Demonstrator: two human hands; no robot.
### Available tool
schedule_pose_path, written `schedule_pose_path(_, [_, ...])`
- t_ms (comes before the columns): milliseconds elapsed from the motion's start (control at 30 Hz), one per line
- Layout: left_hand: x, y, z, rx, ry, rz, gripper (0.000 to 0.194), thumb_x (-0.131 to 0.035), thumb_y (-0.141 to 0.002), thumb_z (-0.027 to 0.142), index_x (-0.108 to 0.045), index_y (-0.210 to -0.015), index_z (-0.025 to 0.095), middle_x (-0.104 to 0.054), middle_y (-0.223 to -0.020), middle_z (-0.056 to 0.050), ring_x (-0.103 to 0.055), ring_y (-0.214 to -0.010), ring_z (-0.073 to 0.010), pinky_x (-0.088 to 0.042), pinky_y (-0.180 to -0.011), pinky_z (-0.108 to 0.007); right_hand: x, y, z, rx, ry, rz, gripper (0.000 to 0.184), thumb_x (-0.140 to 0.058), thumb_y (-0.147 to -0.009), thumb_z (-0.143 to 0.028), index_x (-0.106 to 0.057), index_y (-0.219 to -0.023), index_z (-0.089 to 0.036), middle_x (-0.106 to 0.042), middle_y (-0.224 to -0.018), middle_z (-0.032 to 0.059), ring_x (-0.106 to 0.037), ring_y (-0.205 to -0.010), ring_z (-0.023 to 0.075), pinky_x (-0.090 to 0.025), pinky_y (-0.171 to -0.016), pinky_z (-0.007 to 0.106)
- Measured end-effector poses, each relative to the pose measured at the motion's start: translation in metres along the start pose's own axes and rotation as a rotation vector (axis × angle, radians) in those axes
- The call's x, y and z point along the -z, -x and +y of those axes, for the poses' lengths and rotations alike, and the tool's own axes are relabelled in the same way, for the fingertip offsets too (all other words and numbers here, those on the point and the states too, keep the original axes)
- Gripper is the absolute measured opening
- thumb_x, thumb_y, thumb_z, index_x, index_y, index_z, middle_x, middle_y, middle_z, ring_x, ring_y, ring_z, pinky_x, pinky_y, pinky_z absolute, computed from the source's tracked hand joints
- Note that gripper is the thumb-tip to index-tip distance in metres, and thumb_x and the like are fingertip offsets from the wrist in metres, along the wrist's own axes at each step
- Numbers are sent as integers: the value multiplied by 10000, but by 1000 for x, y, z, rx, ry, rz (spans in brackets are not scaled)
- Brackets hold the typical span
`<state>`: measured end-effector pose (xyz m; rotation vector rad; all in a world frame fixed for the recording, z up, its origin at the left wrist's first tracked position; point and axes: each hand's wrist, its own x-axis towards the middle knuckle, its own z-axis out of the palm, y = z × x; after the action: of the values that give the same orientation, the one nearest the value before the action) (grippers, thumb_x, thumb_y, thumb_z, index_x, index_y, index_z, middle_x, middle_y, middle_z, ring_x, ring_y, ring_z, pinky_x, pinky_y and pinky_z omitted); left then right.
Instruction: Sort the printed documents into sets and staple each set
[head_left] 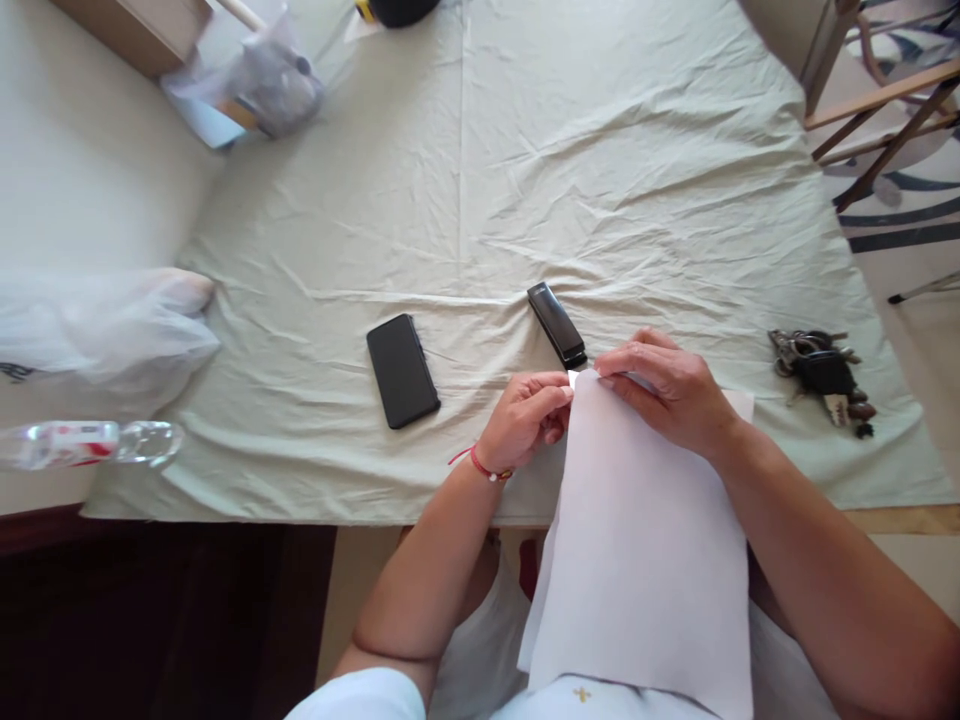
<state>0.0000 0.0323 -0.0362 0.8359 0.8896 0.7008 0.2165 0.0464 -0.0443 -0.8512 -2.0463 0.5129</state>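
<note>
White sheets of paper point(652, 560) hang over the table's front edge toward my body, at least two of them layered. My left hand point(529, 410) pinches their upper left corner between thumb and fingers. Just right of that corner, my right hand point(667, 385) grips the top edge, thumb below and fingers above. A small corner of white paper shows between the two hands. Right beyond the fingertips lies a black stapler point(556, 325) on the cloth, apart from both hands. To the left, a black smartphone point(403, 371) lies flat.
A wrinkled pale green cloth point(465, 200) covers the table. Keys point(821, 375) lie at the right. At the left are a plastic bottle point(97, 443) and a white plastic bag point(97, 340). A clear bag point(274, 85) sits near a cardboard box point(142, 30). A wooden chair point(885, 105) stands beyond.
</note>
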Motion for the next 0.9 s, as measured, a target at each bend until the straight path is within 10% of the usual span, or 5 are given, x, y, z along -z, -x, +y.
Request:
schedule_pose_path(533, [-4,-5,-6,-184,-602,155,411,-539,-970,501,-542,-777,138,-501,-708,-29,-416,-654,-118,-313,-595,-258,4,-5,-5,-129,-86,36,168,-601,-1029,-298,-629,-873,-240,-597,-745,3,-531,-716,169,-442,-744,352])
schedule_pose_path(900, [-9,-7,-7,-230,-730,173,446,-442,-1030,491,-474,-741,154,-463,-700,-9,-393,-673,-116,-312,-643,-279,6,-2,10,-83,233,-88,310,-538,-1059,-371,-596,-795,-218,-642,-741,23,-525,-733,189,-355,-744,364])
